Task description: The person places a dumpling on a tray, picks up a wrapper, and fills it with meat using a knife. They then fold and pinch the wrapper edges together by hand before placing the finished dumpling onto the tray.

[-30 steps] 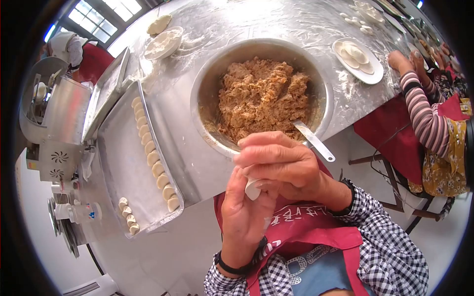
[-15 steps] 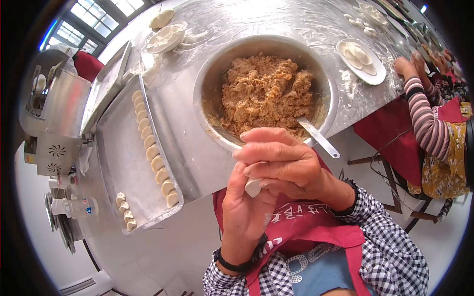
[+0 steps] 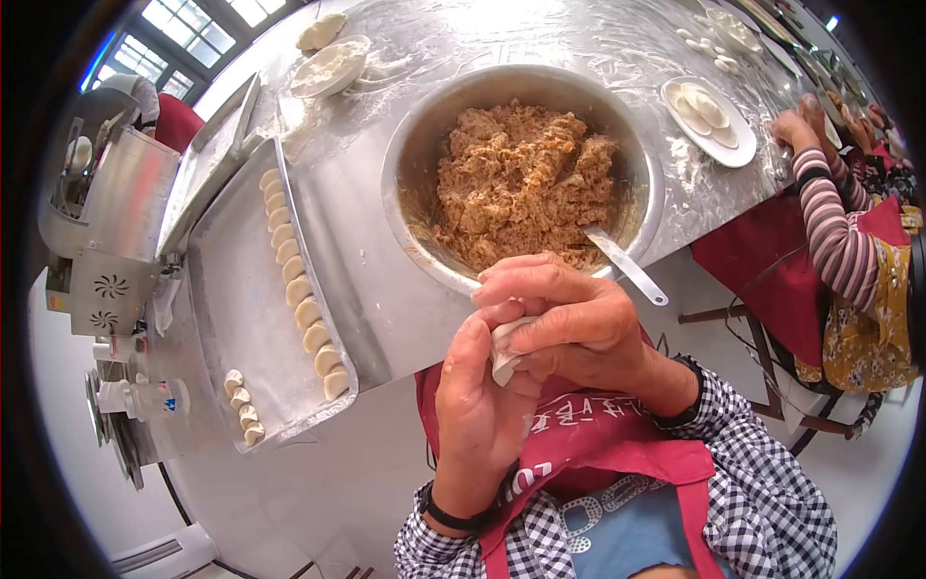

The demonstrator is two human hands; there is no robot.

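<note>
A pale dumpling [image 3: 506,349] is pinched between my two hands, in front of the bowl's near rim. My left hand [image 3: 475,410] supports it from the left with the thumb and fingers. My right hand [image 3: 588,323] is wrapped over it from the right, its fingers pressing the dough; much of the dumpling is hidden by them. Just beyond my hands stands a large metal bowl [image 3: 403,217] of brownish minced filling [image 3: 526,183]. A metal spoon [image 3: 627,265] leans in the filling, its handle over the right rim.
Left of the bowl, a metal tray [image 3: 227,289] holds a long row of dumplings [image 3: 298,290] and a short row of crimped ones [image 3: 241,397]. A plate of dough wrappers [image 3: 716,135] lies at right, near a co-worker's striped sleeve [image 3: 834,222]. A floury bowl [image 3: 333,72] stands at back left.
My fingers have shifted round the dumpling, and more of the dough shows between them. The right hand's fingers have lifted and bent slightly. The view has moved a little.
</note>
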